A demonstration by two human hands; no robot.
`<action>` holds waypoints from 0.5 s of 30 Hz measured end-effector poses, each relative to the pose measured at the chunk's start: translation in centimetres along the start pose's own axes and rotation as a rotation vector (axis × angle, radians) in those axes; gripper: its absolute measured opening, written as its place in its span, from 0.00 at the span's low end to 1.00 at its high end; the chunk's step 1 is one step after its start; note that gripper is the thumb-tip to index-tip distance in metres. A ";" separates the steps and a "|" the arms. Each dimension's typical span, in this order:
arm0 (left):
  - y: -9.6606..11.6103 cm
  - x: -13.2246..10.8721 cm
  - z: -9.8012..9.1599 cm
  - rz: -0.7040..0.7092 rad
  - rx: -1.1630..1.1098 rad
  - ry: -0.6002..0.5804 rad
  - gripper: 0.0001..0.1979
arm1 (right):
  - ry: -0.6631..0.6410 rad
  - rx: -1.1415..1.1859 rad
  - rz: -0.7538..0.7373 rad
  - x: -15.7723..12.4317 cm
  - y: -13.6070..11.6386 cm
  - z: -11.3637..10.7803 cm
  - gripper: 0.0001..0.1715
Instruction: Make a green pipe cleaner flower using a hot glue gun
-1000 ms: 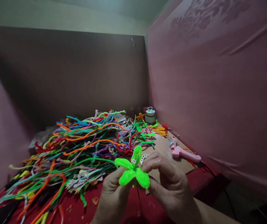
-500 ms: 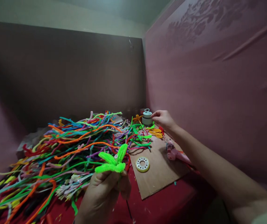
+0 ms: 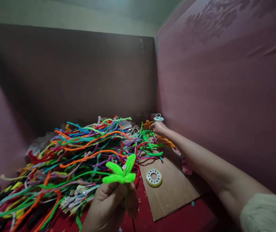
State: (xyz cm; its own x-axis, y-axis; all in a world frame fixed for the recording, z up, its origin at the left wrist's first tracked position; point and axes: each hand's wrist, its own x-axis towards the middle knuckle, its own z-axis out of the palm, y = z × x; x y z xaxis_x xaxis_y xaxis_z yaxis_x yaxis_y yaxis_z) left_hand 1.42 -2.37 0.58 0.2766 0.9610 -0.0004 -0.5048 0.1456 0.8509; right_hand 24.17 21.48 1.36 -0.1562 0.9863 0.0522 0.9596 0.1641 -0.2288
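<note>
A bright green pipe-cleaner flower (image 3: 119, 173) with several looped petals stands upright in my left hand (image 3: 113, 203), whose thumb and fingers pinch it just below the petals. My right arm reaches far across the board, and my right hand (image 3: 159, 128) is at the back among green pipe-cleaner pieces (image 3: 149, 138). It overlaps a pale blue lidded container (image 3: 158, 119) with a ring on top. The fingers look bent together, but what they may hold is too small to make out.
A large heap of coloured pipe cleaners (image 3: 87, 151) covers the left side of the red table (image 3: 176, 219). On the wooden board (image 3: 171, 196) lies a roll of tape (image 3: 154, 177). A pink glue gun (image 3: 186, 166) is partly behind my right forearm. Walls stand behind and right.
My right hand has moved from the container's right side to in front of it, lower and toward the green pieces. My left hand still holds the flower. The view has shifted slightly left.
</note>
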 end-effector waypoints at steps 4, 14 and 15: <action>0.2 -0.2 0.4 -0.020 -0.001 0.045 0.12 | -0.032 -0.115 -0.076 0.7 -1.1 0.3 0.16; 0.1 0.0 0.2 -0.063 0.020 0.094 0.13 | -0.033 -0.388 -0.231 2.5 -2.5 3.2 0.18; 0.1 0.0 0.2 -0.059 0.019 0.092 0.13 | -0.038 -0.393 -0.253 2.7 -2.4 3.3 0.18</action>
State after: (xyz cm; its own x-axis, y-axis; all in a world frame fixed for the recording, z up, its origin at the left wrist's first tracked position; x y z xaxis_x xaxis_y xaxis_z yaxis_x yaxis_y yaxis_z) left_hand 1.48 -2.40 0.79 0.2284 0.9685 -0.0989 -0.4739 0.1994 0.8577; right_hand 20.65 23.76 -1.21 -0.3980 0.9171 0.0215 0.9051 0.3887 0.1724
